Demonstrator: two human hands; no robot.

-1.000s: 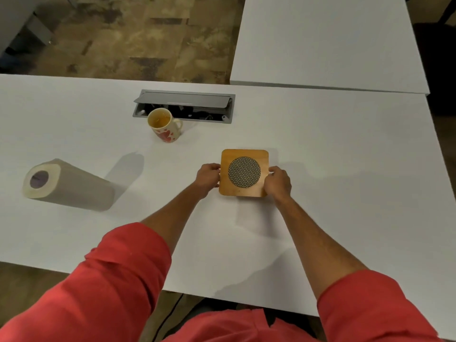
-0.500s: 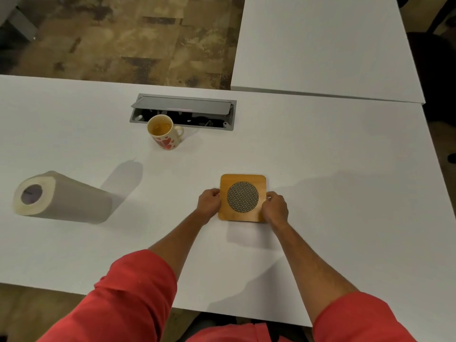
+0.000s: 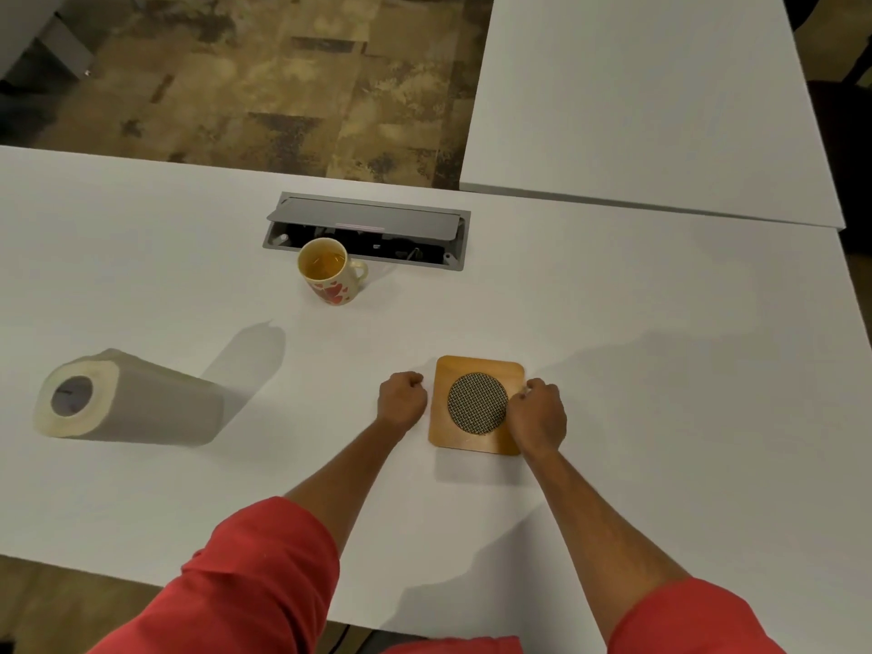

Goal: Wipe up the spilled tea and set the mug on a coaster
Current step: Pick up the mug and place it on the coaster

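Observation:
A square wooden coaster (image 3: 475,373) with a round woven centre lies flat on the white table (image 3: 660,370) in front of me. My right hand (image 3: 538,416) is curled over its right edge, fingers pinched at the top right corner. My left hand (image 3: 401,401) is a closed fist just left of the coaster, a thin gap apart. The cream mug (image 3: 331,272) with red hearts stands upright farther back and to the left, holding amber tea, handle to the right. I cannot make out any puddle on the tabletop.
A paper towel roll (image 3: 137,402) lies on its side at the left. Behind the mug, an open grey cable box (image 3: 368,223) is sunk into the table. A second white table (image 3: 637,96) adjoins at the back right. Floor shows beyond the far edge.
The coaster slid toward me, away from the mug, held by both hands. My left hand has come off its left edge and closed into a fist.

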